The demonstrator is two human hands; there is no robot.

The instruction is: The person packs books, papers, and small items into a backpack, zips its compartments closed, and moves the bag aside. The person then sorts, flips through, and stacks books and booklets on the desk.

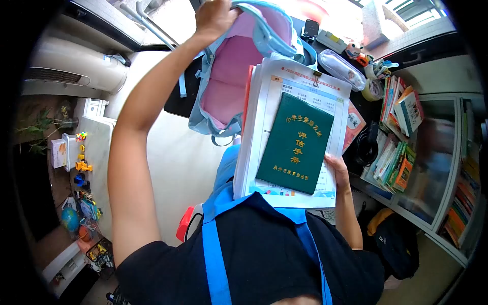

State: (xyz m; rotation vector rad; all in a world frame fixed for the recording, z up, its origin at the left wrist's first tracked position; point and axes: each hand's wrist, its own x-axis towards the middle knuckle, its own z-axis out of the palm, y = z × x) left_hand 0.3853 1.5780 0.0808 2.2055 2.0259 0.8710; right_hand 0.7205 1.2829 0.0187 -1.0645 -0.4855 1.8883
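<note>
I wear the camera on my head, facing forward and steeply down over my black shirt (264, 254). It looks from close by onto the stack of papers (333, 96) at my chest, and from farther off onto the bag (236, 66) at the near edge of the dark desk (178, 101), taking in a wide, curved sweep.

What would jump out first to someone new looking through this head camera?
Probably the dark green booklet with gold lettering, lying on a thick stack of white printed sheets held against the body by the right hand. Just beyond, the left hand grips the top of an open light-blue backpack with pink lining.
</note>
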